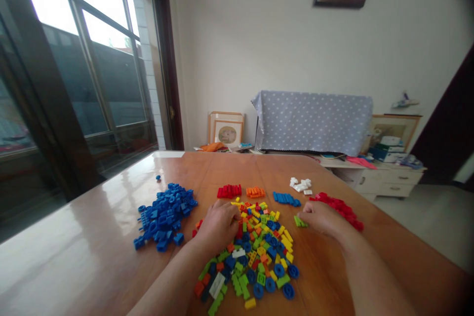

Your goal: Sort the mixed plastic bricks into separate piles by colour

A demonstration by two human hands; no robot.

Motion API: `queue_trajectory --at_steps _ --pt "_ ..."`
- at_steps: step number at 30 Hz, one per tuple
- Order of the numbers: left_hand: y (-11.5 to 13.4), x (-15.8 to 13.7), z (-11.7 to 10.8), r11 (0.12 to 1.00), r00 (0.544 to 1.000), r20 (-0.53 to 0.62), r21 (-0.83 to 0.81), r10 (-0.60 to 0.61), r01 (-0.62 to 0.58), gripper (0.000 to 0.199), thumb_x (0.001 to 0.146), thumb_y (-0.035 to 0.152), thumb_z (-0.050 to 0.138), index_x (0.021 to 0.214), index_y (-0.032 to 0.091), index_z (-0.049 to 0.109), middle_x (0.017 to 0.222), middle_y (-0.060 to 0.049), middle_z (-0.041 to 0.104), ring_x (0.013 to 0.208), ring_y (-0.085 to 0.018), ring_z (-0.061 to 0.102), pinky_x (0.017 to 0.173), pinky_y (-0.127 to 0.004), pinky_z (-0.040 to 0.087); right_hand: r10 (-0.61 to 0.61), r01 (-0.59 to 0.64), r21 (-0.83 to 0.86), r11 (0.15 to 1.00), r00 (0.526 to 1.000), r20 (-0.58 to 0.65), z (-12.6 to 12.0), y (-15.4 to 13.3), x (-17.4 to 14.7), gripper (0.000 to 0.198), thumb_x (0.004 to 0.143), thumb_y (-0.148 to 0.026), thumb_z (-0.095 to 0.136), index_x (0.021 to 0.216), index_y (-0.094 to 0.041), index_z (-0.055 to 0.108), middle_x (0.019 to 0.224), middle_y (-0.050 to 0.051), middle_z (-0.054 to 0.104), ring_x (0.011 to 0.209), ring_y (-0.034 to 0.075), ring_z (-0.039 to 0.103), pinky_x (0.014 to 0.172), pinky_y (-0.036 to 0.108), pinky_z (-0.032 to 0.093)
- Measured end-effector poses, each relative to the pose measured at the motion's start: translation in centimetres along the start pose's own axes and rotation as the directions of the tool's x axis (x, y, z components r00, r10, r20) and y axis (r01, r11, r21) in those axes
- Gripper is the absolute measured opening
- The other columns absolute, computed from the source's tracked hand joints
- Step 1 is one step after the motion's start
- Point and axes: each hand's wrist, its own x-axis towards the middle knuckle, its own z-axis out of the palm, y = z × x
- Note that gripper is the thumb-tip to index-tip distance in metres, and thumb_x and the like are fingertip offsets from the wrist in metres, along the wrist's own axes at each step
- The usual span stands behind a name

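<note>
My left hand (221, 221) reaches into the left side of a mixed pile of toy bricks (259, 252). Its fingers curl down among red and orange pieces, and whatever they hold is hidden. To the right of the pile, my right hand (320, 216) is closed in a pinch close to the tabletop. At its fingertips are light green bricks (300, 222), which it seems to grip by the near edge. Just behind that hand lies a heap of red bricks (338, 208).
A large blue brick heap (166, 215) lies at the left. Behind the mixed pile are rows of red bricks (229, 191), orange bricks (256, 192) and blue bricks (286, 199), plus white bricks (300, 185). All rest on a wooden table (118, 227).
</note>
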Motion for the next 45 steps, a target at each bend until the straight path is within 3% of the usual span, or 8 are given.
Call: queue_trajectory --at_steps 9,12,15,19,23,28,36,45 --pt "0.6 0.0 -1.0 0.988 0.99 -0.141 -0.152 -0.031 0.009 0.009 0.087 0.021 0.056 0.082 0.022 0.063 0.091 -0.004 0.068 0.093 -0.022 0.058 0.079 -0.03 0.042 0.007 0.001 0.075 0.997 0.994 -0.109 -0.1 -0.7 0.3 0.019 0.082 -0.033 0.056 0.069 -0.02 0.062 0.061 -0.001 0.063 0.059 0.016 0.055 0.053 0.025 0.029" --pt "0.8 0.1 -0.7 0.948 0.987 -0.134 -0.315 -0.089 0.043 0.01 0.089 0.026 0.056 0.085 0.021 0.064 0.088 -0.003 0.068 0.088 -0.019 0.061 0.075 -0.027 0.044 -0.115 0.147 0.178 0.973 0.977 -0.177 -0.1 -3.4 -0.5 0.019 0.085 -0.035 0.054 0.076 -0.02 0.064 0.065 -0.002 0.062 0.063 0.016 0.055 0.056 0.025 0.035" --pt "1.1 0.1 -0.1 0.881 0.989 -0.085 -0.467 -0.124 0.07 0.016 0.092 0.031 0.055 0.088 0.019 0.064 0.079 -0.001 0.065 0.075 -0.016 0.059 0.066 -0.024 0.043 -0.284 0.325 0.369 0.871 0.945 -0.163 0.6 -7.5 -2.3 0.018 0.088 -0.035 0.054 0.081 -0.021 0.063 0.073 -0.002 0.062 0.069 0.016 0.056 0.061 0.024 0.041" --pt "2.1 -0.1 0.5 0.819 0.993 -0.057 -0.571 -0.103 0.052 0.013 0.09 0.03 0.059 0.085 0.018 0.061 0.075 0.002 0.061 0.069 -0.012 0.054 0.061 -0.022 0.04 -0.417 0.393 0.493 0.776 0.906 -0.065 2.3 -12.2 -5.2 0.013 0.088 -0.034 0.062 0.086 -0.021 0.064 0.078 -0.002 0.063 0.072 0.015 0.056 0.062 0.023 0.043" --pt "3.0 -0.3 0.9 0.758 0.996 0.027 -0.648 -0.083 0.08 0.009 0.088 0.026 0.061 0.084 0.018 0.059 0.074 0.001 0.062 0.068 -0.012 0.055 0.06 -0.021 0.041 -0.484 0.414 0.54 0.733 0.875 -0.015 3.4 -13.9 -6.7 0.009 0.085 -0.028 0.066 0.085 -0.021 0.061 0.075 -0.003 0.06 0.07 0.013 0.054 0.06 0.022 0.04" --pt "3.0 -0.3 1.1 0.813 0.999 0.002 -0.58 -0.048 0.04 0.009 0.091 0.027 0.057 0.091 0.019 0.061 0.081 -0.001 0.065 0.074 -0.014 0.059 0.065 -0.024 0.043 -0.466 0.392 0.479 0.785 0.884 0.042 3.1 -12.0 -5.5 0.017 0.084 -0.025 0.062 0.101 -0.023 0.064 0.072 -0.004 0.06 0.065 0.014 0.054 0.058 0.023 0.039" --pt "2.6 -0.5 -0.4 0.954 0.996 -0.088 -0.299 -0.003 -0.023 0.012 0.093 0.027 0.055 0.094 0.023 0.066 0.094 -0.003 0.069 0.095 -0.021 0.062 0.081 -0.029 0.045 -0.157 0.171 0.098 0.98 0.977 -0.143 2.1 -4.9 -0.3 0.013 0.082 -0.027 0.057 0.087 -0.021 0.067 0.072 -0.001 0.067 0.066 0.015 0.057 0.057 0.023 0.035" --pt "2.0 -0.6 -0.5 0.965 0.992 -0.12 -0.249 0.051 -0.079 0.014 0.096 0.027 0.053 0.09 0.023 0.066 0.095 -0.003 0.068 0.095 -0.02 0.06 0.083 -0.03 0.043 -0.02 -0.003 -0.16 0.987 0.99 -0.142 1.1 -4.4 -0.4 0.016 0.08 -0.03 0.061 0.071 -0.023 0.073 0.083 0.004 0.073 0.075 0.019 0.059 0.06 0.027 0.028"
